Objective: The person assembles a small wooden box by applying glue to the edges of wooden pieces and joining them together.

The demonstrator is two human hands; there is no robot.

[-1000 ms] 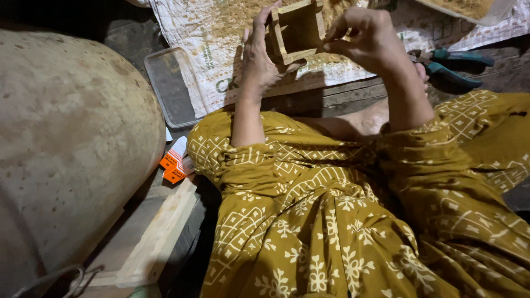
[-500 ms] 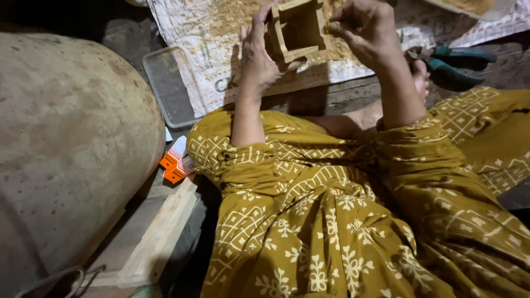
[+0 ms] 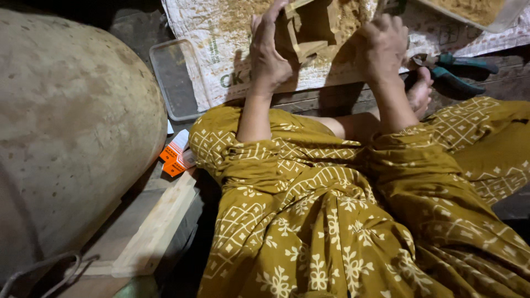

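A small square wooden box frame [image 3: 312, 27] coated with brown sawdust is held up over a printed white sack [image 3: 226, 38] spread on the floor. My left hand [image 3: 269, 52] grips its left side, fingers curled over the top edge. My right hand [image 3: 381, 47] presses against its right side with the fingers closed. Part of the frame runs out of the top of the view. My lap in mustard patterned cloth [image 3: 331, 209] fills the lower part of the view.
Teal-handled pliers [image 3: 455, 69] lie at the right next to my foot [image 3: 420, 91]. A clear plastic lid [image 3: 175, 77] rests left of the sack. A small orange and white box [image 3: 176, 154], a wooden plank [image 3: 157, 226] and a large rounded stone-like mass [image 3: 66, 132] sit at the left. A tray of sawdust [image 3: 475, 11] is top right.
Both hands and the wooden frame have shifted up toward the top edge of the view, and the frame has tilted, so its open square face shows less.
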